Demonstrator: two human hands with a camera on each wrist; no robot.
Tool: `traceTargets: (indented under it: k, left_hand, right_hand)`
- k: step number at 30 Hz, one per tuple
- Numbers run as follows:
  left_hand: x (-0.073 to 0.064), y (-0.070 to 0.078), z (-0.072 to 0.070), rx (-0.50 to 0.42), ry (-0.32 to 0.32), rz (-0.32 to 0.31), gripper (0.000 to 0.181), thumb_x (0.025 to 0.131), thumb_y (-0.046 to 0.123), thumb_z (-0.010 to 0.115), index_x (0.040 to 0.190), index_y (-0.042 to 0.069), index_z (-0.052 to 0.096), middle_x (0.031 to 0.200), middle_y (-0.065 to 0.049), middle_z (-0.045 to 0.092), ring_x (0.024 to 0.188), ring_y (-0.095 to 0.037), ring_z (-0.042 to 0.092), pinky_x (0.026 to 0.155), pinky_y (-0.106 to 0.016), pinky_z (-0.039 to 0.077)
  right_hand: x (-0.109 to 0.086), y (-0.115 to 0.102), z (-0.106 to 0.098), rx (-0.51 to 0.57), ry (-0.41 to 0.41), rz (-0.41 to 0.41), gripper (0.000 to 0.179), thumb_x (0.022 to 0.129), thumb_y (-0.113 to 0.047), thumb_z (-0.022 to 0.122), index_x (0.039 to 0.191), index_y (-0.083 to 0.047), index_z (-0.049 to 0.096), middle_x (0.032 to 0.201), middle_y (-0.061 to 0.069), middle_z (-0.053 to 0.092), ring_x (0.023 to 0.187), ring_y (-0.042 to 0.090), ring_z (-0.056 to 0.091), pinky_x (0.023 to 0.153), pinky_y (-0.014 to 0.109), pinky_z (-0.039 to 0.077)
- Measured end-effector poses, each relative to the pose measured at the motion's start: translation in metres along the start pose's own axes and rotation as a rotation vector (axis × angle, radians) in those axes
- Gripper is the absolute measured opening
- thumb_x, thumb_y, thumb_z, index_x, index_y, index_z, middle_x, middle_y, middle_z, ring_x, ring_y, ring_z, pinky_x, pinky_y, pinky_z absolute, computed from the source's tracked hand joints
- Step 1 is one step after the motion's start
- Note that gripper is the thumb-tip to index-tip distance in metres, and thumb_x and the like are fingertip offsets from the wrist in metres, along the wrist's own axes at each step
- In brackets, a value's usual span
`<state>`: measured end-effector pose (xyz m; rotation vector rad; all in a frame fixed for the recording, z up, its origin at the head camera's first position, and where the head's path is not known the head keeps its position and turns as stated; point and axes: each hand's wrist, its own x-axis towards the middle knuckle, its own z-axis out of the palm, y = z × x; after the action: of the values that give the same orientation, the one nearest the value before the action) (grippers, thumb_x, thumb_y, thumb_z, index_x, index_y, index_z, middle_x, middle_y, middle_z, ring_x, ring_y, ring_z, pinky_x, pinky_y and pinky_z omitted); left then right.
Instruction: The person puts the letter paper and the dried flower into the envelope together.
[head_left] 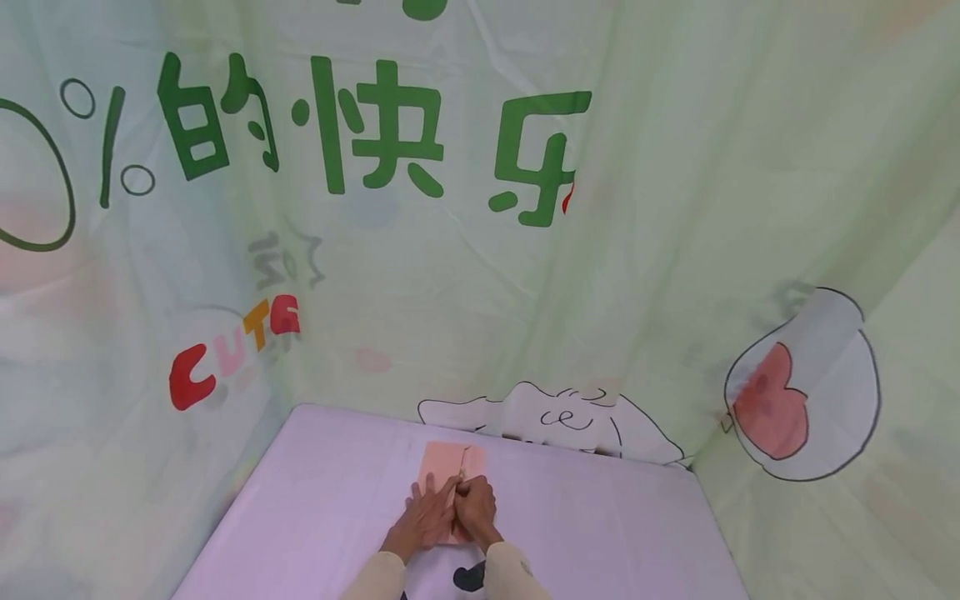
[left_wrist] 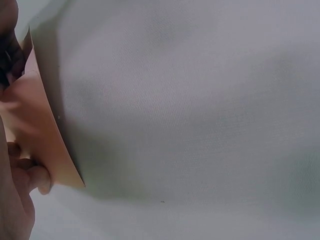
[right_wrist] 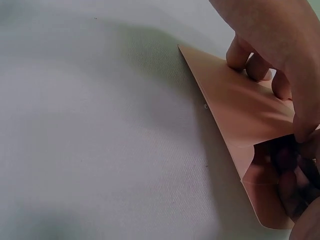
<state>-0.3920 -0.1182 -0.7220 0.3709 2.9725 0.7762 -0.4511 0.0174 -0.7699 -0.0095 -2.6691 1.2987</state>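
Observation:
A pink paper envelope (head_left: 441,457) lies on the lavender table, with a slit running lengthwise right of its middle. My left hand (head_left: 429,515) rests spread over its left part, thumb side toward the slit. In the left wrist view, left fingertips (left_wrist: 41,180) press near the paper's edge. My right hand (head_left: 476,504) is curled at the slit and grips the raised paper. From the right wrist, the envelope (right_wrist: 225,95) gapes at a curved notch, and right fingers (right_wrist: 289,187) reach into its dark opening. Those fingers' tips are hidden in shadow.
The table (head_left: 600,517) is bounded by pale green curtains (head_left: 487,292) behind and on both sides, printed with green characters and cartoon drawings. A dark patch (head_left: 470,577) shows between the sleeves at the near side.

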Motion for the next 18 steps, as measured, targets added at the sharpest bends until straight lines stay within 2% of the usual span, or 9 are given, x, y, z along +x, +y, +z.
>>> traceTargets:
  k: [5,7,10,13,18]
  left_hand:
    - [0.001,0.003,-0.003,-0.032,-0.009,-0.012,0.049,0.113,0.035,0.053,0.160,0.025,0.045,0.160,-0.044,0.042,0.134,-0.072,0.050,0.104,-0.082,0.047]
    - [0.002,0.003,-0.005,-0.035,0.003,-0.010,0.048,0.112,0.032,0.054,0.160,0.026,0.047,0.160,-0.044,0.042,0.134,-0.073,0.050,0.104,-0.082,0.047]
    - [0.003,0.002,-0.007,-0.023,0.024,0.002,0.048,0.111,0.028,0.057,0.158,0.025,0.050,0.157,-0.043,0.044,0.129,-0.070,0.054,0.100,-0.081,0.049]
    - [0.003,-0.002,-0.005,-0.006,0.038,0.000,0.048,0.110,0.027,0.059,0.156,0.026,0.050,0.155,-0.042,0.045,0.125,-0.067,0.055,0.097,-0.079,0.051]
    - [0.004,-0.011,-0.014,0.047,0.049,-0.012,0.047,0.109,0.026,0.061,0.155,0.026,0.049,0.155,-0.044,0.046,0.125,-0.071,0.056,0.094,-0.079,0.053]
  right_hand:
    - [-0.008,-0.008,-0.017,-0.001,-0.022,-0.064,0.011,0.085,-0.012,0.082,0.075,-0.012,0.085,0.071,0.000,0.078,0.063,0.012,0.059,0.058,0.035,0.048]
    - [-0.010,-0.015,-0.026,-0.008,-0.036,-0.094,0.008,0.086,-0.012,0.082,0.078,-0.010,0.085,0.073,0.002,0.079,0.064,0.012,0.061,0.058,0.036,0.052]
    - [-0.012,-0.024,-0.037,-0.040,-0.057,-0.081,0.006,0.087,-0.012,0.084,0.086,-0.007,0.087,0.080,0.005,0.083,0.071,0.015,0.069,0.065,0.040,0.060]
    - [-0.012,-0.025,-0.046,-0.063,-0.065,-0.057,0.010,0.091,-0.014,0.085,0.095,-0.005,0.086,0.086,0.006,0.082,0.075,0.017,0.071,0.071,0.041,0.062]
    - [-0.002,-0.033,-0.066,-0.081,-0.046,-0.054,0.014,0.094,-0.016,0.084,0.104,-0.007,0.085,0.088,0.003,0.076,0.076,0.014,0.060,0.069,0.033,0.053]
